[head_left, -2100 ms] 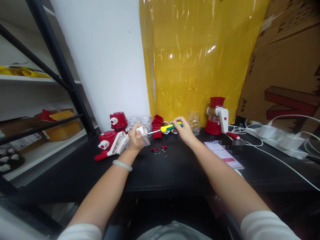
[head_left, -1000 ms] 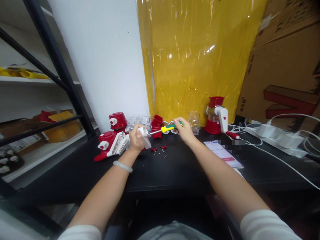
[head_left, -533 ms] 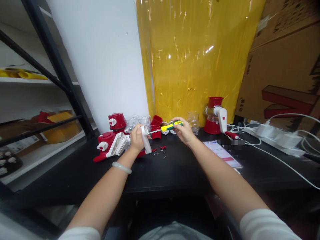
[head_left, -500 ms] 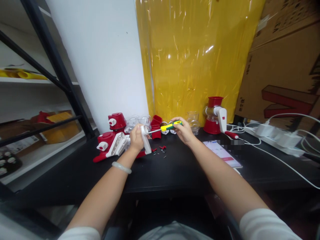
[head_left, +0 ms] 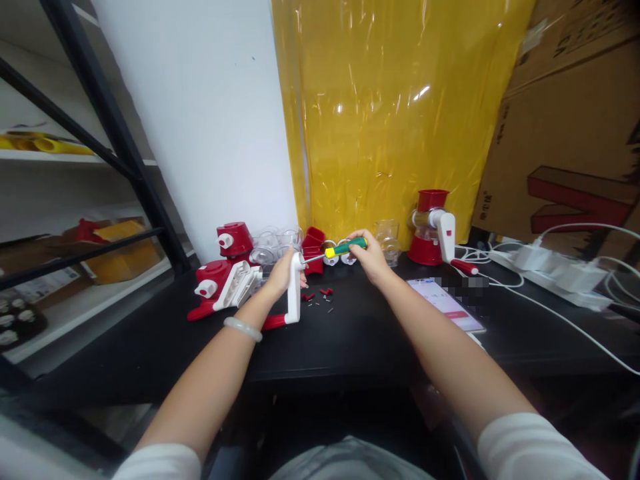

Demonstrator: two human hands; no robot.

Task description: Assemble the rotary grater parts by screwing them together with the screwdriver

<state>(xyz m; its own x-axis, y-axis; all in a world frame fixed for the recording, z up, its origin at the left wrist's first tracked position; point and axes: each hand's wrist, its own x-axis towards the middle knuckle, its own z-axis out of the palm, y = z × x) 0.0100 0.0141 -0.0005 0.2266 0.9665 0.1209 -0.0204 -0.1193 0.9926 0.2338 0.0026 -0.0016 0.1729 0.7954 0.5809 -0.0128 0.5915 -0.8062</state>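
- White crank handle (head_left: 293,297) now swung vertical, held in my left grip (head_left: 281,272).
- Green-and-yellow screwdriver (head_left: 346,249) clenched in my right grip (head_left: 371,259), shaft at the crank's hub.

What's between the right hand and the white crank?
A screwdriver: its handle is in the right hand, its metal shaft reaching the top of the white crank. Head view shows it.

Left hand (head_left: 284,273) in closed grip, right hand (head_left: 369,257) curled; both forearms reaching forward, converging.
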